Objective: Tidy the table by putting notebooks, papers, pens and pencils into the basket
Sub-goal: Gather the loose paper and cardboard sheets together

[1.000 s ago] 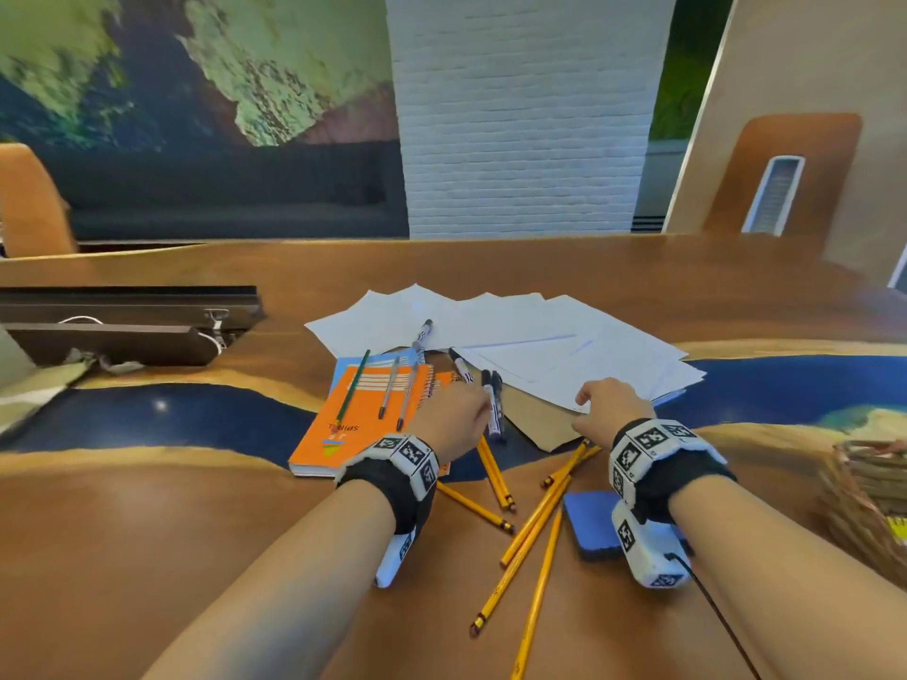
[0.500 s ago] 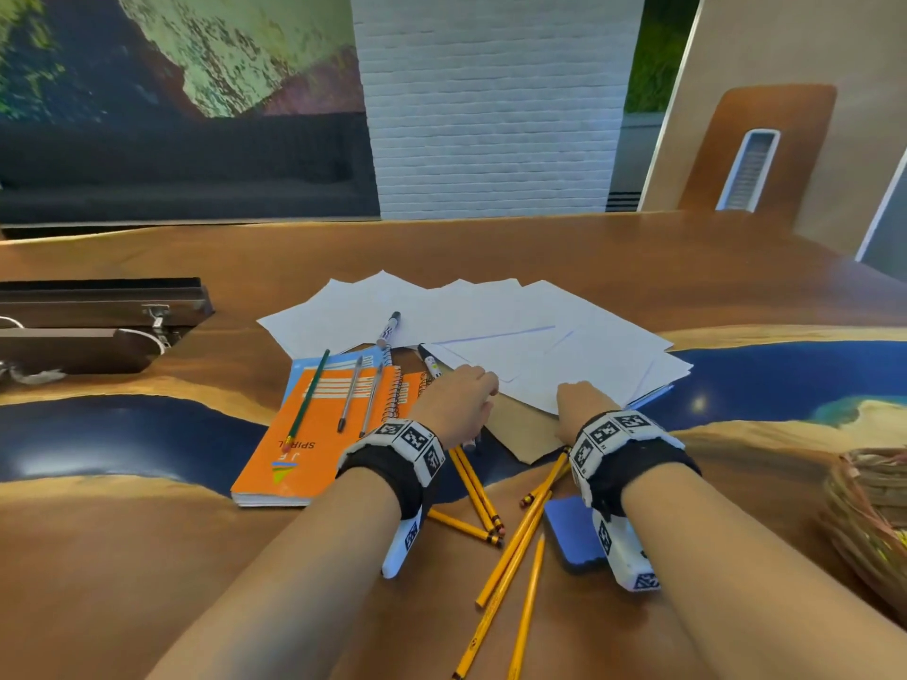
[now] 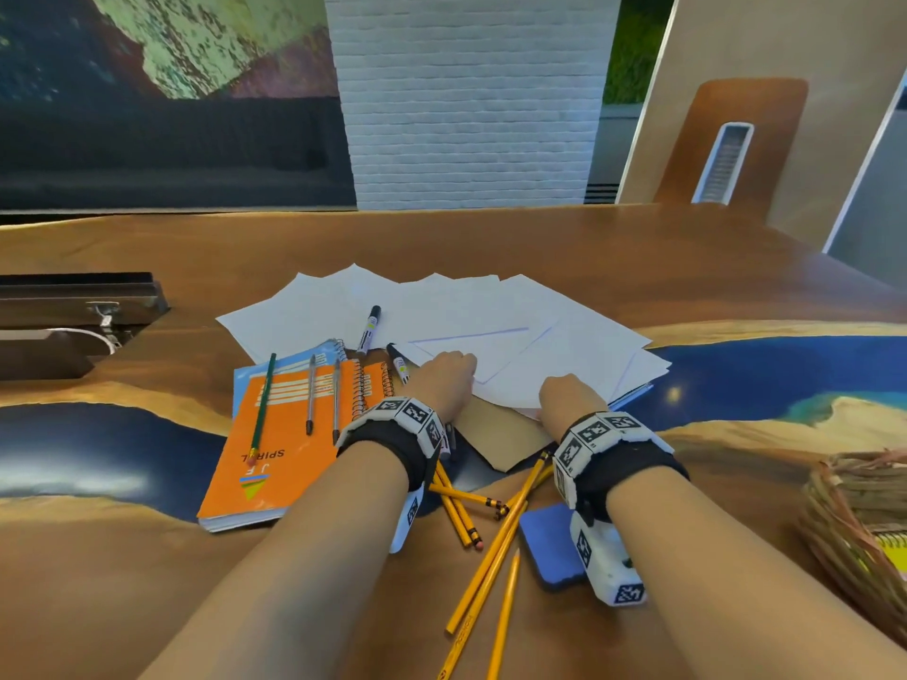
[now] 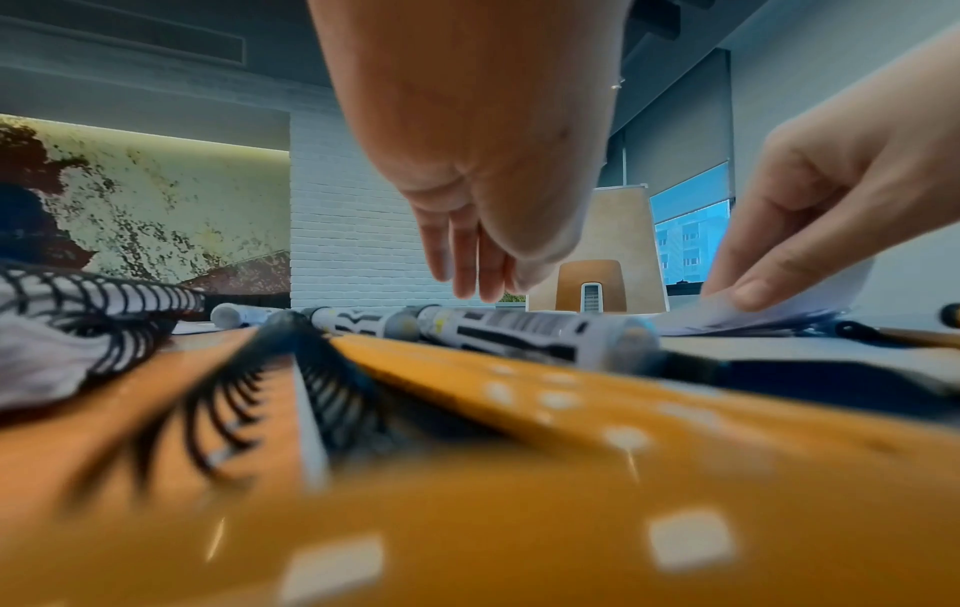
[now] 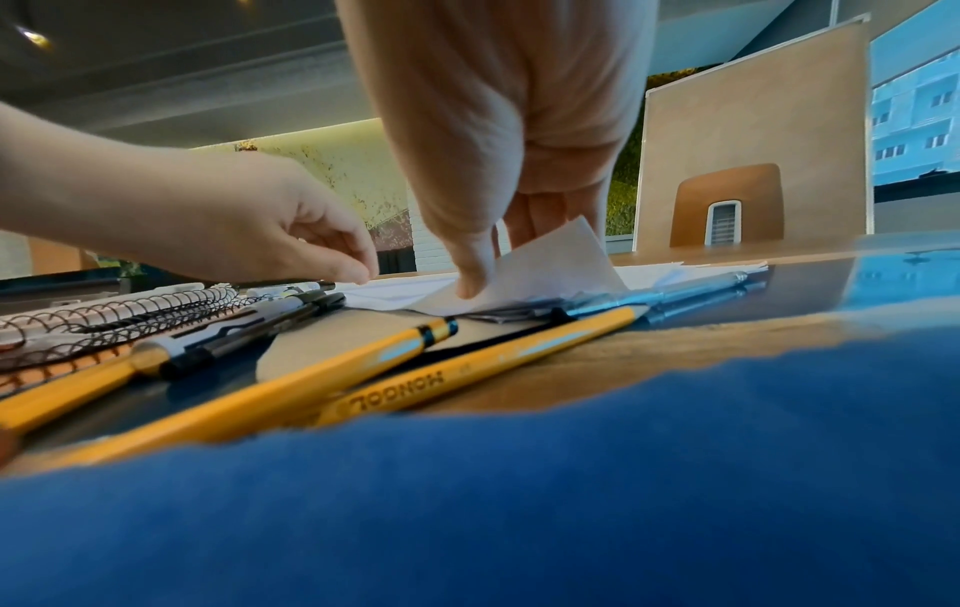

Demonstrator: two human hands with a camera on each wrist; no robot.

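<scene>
Both hands are at the near edge of the fanned white papers (image 3: 495,331), thin flat sheets spread over the middle of the desk (image 3: 540,238), which is glossy brown wood with blue resin bands. The left hand (image 3: 444,380) rests on the sheets with its fingers (image 4: 465,263) straight and loose, tips down toward the paper, gripping nothing. The right hand (image 3: 569,397) pinches a sheet corner: the right wrist view shows thumb and fingers (image 5: 470,263) closed on a corner (image 5: 550,263) lifted and curled off the stack, which the head view hides behind the knuckles.

Left of the papers lies an orange spiral notebook (image 3: 280,434) with black wire coils, stacked on a blue one (image 3: 245,377). On it lie a green pencil (image 3: 262,409) and two slim pens (image 3: 310,395). Two white markers (image 3: 368,328) with black caps lie at the papers' left edge. A brown card sheet (image 3: 500,441) pokes out beneath the papers. Yellow hexagonal pencils (image 3: 491,561) lie crossed between the forearms; only the right wrist view shows the print "MONGOL" on one (image 5: 467,369), and a silvery pen (image 5: 691,289) beside the stack. A blue foam block (image 3: 545,542) sits under the right wrist.

The woven basket (image 3: 844,512), of rough straw-like fibre, stands at the right edge, well apart from the papers.
</scene>
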